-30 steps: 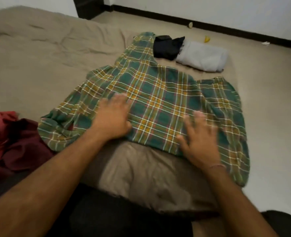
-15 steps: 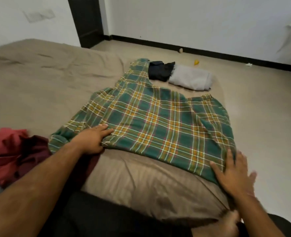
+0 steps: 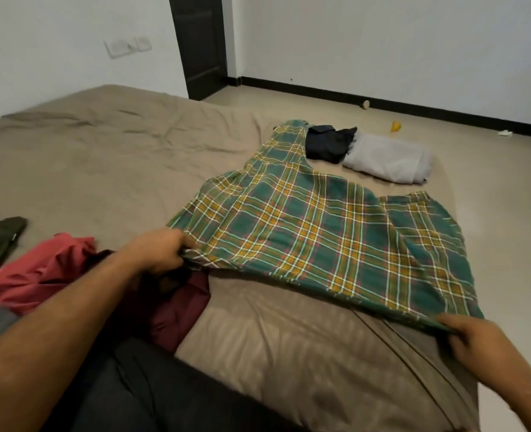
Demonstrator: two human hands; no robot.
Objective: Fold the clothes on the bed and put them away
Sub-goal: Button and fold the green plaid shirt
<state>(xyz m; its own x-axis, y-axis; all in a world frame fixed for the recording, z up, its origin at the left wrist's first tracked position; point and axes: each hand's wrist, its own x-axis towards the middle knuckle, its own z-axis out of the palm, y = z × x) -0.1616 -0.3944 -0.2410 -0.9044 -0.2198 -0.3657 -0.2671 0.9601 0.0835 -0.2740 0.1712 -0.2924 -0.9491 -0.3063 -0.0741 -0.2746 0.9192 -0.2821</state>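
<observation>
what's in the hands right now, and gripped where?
Both hold the green plaid shirt by its near hem: the left hand grips the near-left corner, the right hand pinches the near-right corner. The rest lies spread on the bed.

Bare forearms, sleeveless; dark trousers (image 3: 152, 397) below.

Between your left hand (image 3: 159, 255) and right hand (image 3: 479, 338) the shirt (image 3: 314, 232) spreads forward over the bed (image 3: 102, 157). Beyond it lie two folded garments (image 3: 367, 151). A clothes heap (image 3: 55, 275) sits left of your left hand.
</observation>
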